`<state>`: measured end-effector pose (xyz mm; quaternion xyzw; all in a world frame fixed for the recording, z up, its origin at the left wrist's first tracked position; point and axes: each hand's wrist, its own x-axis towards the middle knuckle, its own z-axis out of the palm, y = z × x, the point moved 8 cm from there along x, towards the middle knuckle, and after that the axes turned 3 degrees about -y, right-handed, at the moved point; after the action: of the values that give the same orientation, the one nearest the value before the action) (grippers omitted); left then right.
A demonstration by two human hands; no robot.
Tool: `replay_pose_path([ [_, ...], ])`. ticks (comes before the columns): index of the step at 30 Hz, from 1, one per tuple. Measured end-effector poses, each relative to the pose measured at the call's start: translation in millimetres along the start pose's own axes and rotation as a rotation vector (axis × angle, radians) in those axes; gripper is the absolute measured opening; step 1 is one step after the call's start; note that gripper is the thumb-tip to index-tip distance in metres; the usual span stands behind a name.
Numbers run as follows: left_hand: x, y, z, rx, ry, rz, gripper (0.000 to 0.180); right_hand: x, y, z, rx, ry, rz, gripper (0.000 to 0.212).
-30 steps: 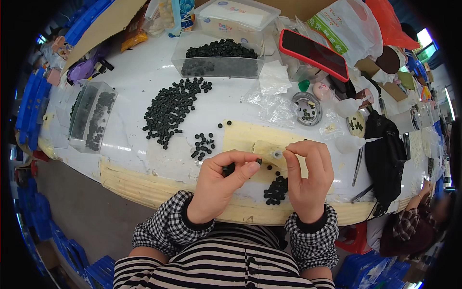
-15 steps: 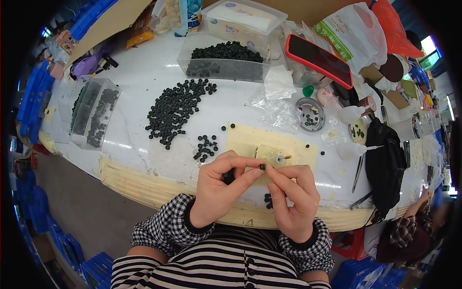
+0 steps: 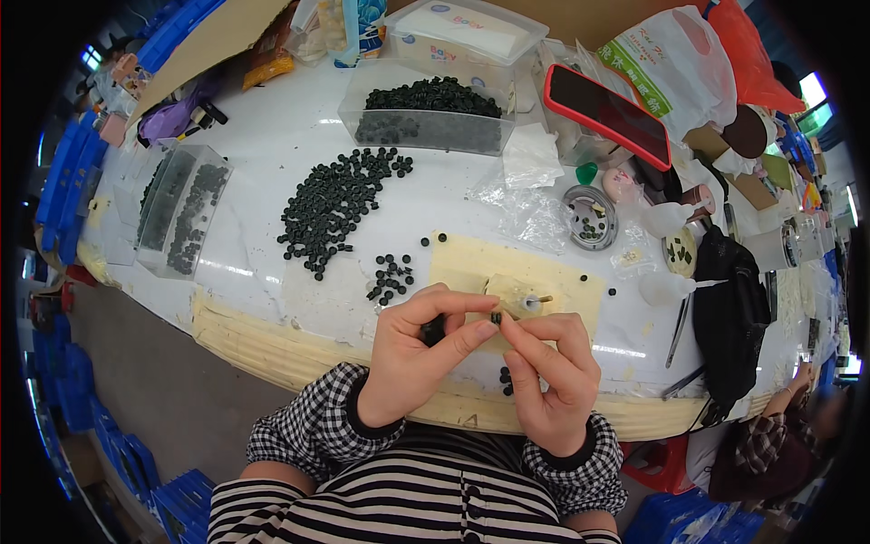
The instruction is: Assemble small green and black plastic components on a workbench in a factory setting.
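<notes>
Between the fingertips of both hands is a small black round part [image 3: 496, 318], grooved around its side. My left hand [image 3: 408, 354] pinches it between thumb and forefinger. More black pieces [image 3: 434, 331] show in the hollow of that hand, partly hidden by the fingers. From the other side, my right hand [image 3: 559, 381] has its forefinger against the part, the thumb lower down and apart. Just beyond the fingers stands a small yellowish block [image 3: 507, 288] with a metal pin [image 3: 541, 299] on it, lying over a yellow sheet [image 3: 462, 256].
A heap of black parts [image 3: 331, 208] and a smaller group [image 3: 391, 276] lie to the left. Clear bins [image 3: 435, 136] hold more of them. A red-cased phone [image 3: 607, 116], a round tin [image 3: 591, 218] and a black pouch [image 3: 730, 317] sit to the right.
The whole view has shifted slightly. Both hands keep nearly the same grip, and the small black part appears a little turned between the fingertips.
</notes>
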<state>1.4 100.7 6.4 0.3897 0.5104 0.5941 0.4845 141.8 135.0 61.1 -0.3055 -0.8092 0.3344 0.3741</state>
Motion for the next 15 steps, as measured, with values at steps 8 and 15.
replay_pose_path([
  [8, -1, 1, -1, 0.016, -0.004, 0.097, 0.021, 0, 0, -1, 0.007, -0.013, -0.001, 0.034],
  [15, -2, 5, -1, 0.045, -0.008, 0.148, 0.023, -1, 1, 0, 0.023, -0.023, -0.002, 0.033],
])
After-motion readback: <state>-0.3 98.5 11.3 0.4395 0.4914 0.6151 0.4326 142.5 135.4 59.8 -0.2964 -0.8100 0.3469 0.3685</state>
